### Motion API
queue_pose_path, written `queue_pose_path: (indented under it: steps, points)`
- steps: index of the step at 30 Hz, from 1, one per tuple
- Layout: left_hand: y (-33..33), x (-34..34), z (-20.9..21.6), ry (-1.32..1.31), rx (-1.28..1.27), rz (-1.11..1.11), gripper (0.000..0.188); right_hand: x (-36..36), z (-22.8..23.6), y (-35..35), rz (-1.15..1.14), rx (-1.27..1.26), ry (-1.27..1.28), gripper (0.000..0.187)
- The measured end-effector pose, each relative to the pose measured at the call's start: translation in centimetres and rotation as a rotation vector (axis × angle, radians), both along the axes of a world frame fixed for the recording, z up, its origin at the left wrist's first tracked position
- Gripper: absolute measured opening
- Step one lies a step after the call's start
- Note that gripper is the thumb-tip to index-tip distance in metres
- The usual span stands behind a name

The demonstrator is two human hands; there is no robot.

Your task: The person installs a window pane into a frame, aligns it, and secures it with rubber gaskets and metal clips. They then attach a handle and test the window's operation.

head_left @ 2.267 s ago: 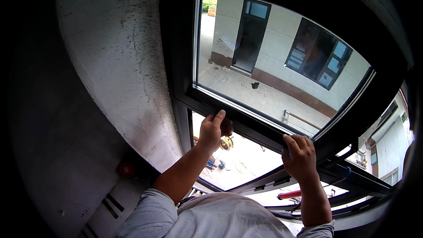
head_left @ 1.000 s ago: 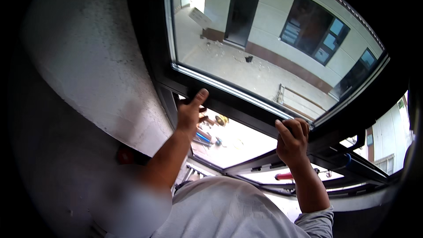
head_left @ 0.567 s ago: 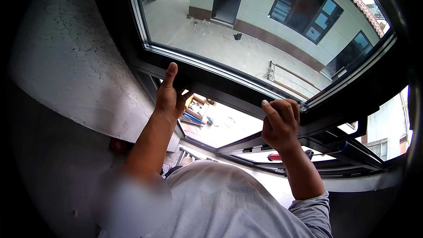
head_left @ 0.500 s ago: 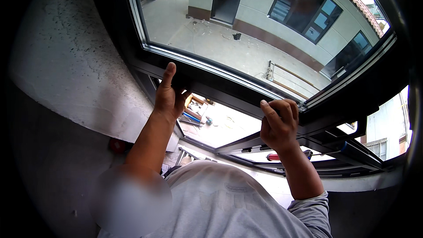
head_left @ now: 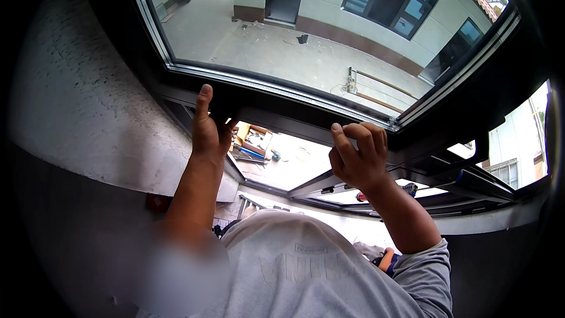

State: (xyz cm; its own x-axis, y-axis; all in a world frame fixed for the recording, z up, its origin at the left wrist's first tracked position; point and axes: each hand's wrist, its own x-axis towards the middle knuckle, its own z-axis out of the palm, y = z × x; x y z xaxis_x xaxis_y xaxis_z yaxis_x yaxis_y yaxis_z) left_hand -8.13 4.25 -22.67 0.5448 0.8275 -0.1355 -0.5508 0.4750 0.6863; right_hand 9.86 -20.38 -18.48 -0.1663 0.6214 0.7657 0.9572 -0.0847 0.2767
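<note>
Daylight through glass [head_left: 253, 47], darkened fisheye edges, blurred left sleeve [head_left: 182, 280]

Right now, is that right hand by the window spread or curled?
Curled: the right hand has its fingers bent beside the black frame, not stretched flat. Whether they grip it, I cannot tell.

free: bare frame bar [head_left: 276, 111] between hands [head_left: 209, 134] [head_left: 360, 156] | blocked: glass pane [head_left: 312, 53] above, wall [head_left: 88, 121] at left
</note>
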Motion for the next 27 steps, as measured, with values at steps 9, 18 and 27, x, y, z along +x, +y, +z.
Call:
queue_pose_path:
  steps: [9,18,27]
  points:
    - [0.7,-0.5,0.1,0.073,0.043,-0.055,0.073,-1.4,-1.4,-1.6,-0.039,0.046,0.240,0.039]
    - [8.5,-3.1,0.1,-0.020,-0.121,0.110,0.095,-3.1,-4.9,-6.9,-0.287,0.045,0.439,0.062]
    - [7.4,-1.9,0.8,-0.062,-0.139,0.112,0.086,-3.6,-6.3,-6.4,-0.442,0.057,0.456,0.062]
